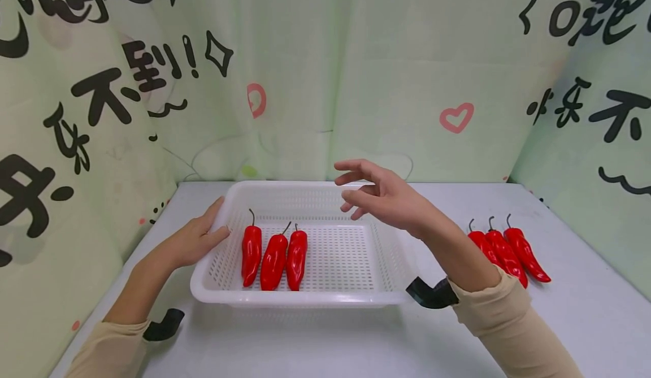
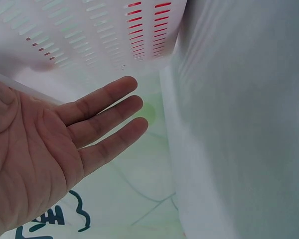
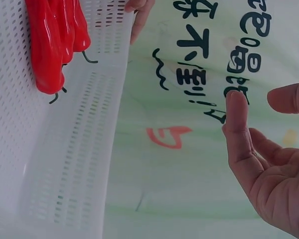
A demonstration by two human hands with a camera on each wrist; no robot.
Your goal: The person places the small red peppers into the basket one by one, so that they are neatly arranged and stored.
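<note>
A white perforated plastic basket point(image 1: 346, 299) stands on the table. My left hand point(image 1: 195, 239) holds its left rim, with the thumb over the edge; in the left wrist view, three fingers point(image 2: 114, 138) extend straight outside the wall. Inside, toward the left, lie three glossy red chili peppers point(image 1: 273, 262) side by side, green stems pointing away. Above the basket's right back part hovers my right hand point(image 1: 381, 194), its fingers loosely bent and apart, nothing between them. Right of my right forearm, more red peppers point(image 1: 526, 253) lie on the table, partly covered by the arm.
The white table point(image 1: 305, 344) ends at a pale green curtain point(image 1: 386, 84) behind, which also hangs at both sides with black writing and pink hearts. A black strap point(image 1: 432, 293) sits at the right wrist, another black strap point(image 1: 164, 325) at the left.
</note>
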